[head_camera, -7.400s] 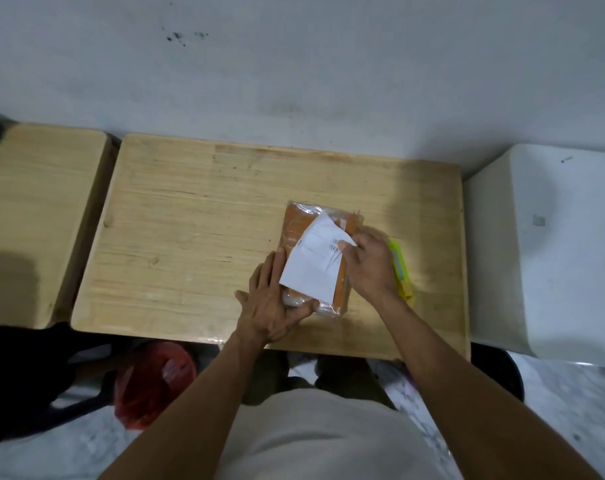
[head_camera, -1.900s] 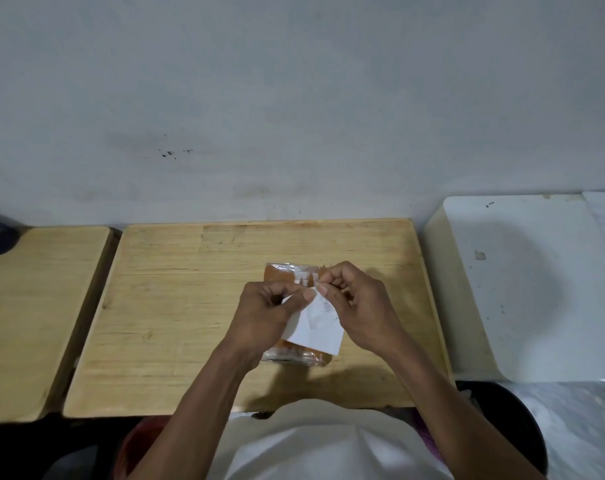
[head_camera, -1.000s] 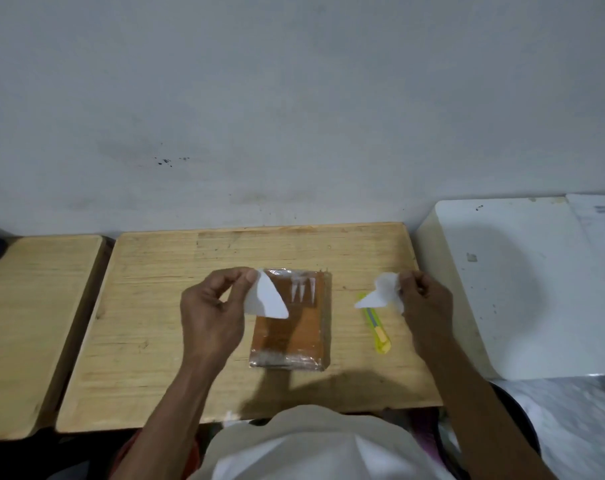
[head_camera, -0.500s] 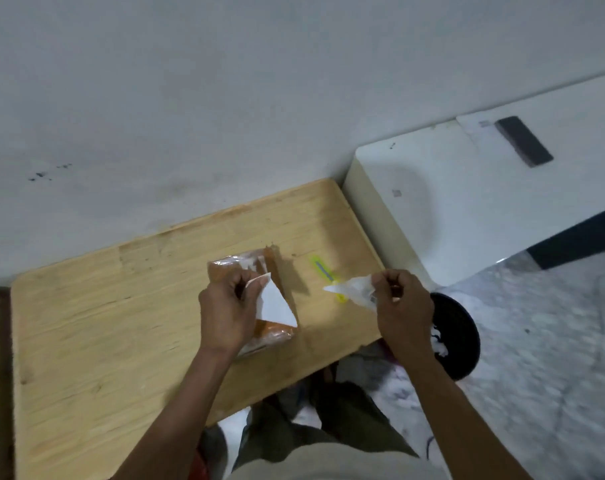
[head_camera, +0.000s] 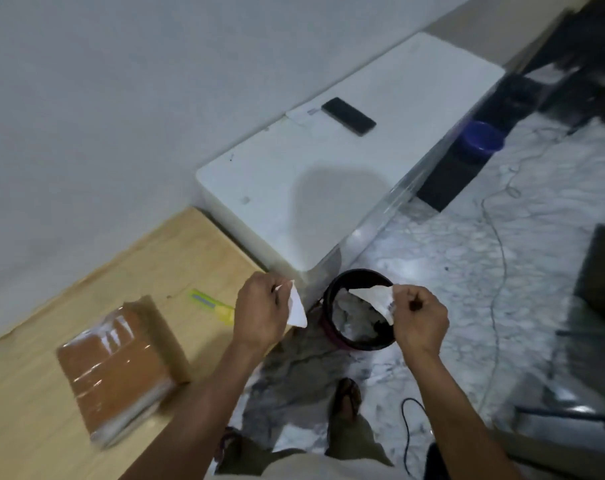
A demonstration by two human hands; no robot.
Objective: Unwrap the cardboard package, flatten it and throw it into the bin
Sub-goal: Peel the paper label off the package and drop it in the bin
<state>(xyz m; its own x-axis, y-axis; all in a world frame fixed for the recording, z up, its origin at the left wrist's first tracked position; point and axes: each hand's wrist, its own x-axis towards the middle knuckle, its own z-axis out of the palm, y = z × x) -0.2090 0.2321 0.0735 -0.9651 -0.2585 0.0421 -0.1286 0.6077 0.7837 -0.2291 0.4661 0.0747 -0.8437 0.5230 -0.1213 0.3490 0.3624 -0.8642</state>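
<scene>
The brown cardboard package (head_camera: 121,368), wrapped in clear plastic tape, lies flat on the wooden table (head_camera: 27,420) at the lower left. My left hand (head_camera: 261,311) pinches one torn white label piece (head_camera: 296,311) near the table's right edge. Over the round black bin (head_camera: 359,310) on the floor, my right hand (head_camera: 420,320) pinches the other torn label piece (head_camera: 375,297). White crumpled waste shows inside the bin. Neither hand touches the package.
A yellow-green utility knife (head_camera: 212,304) lies on the table between the package and my left hand. A white counter (head_camera: 346,181) with a black phone (head_camera: 348,116) stands behind the bin. Cables (head_camera: 501,258) run over the marble floor; a blue bucket (head_camera: 482,136) sits farther right.
The view has swung right toward the bin. Both hands carried the torn label halves away from the package; my right hand now hangs over the bin, my left beside it.
</scene>
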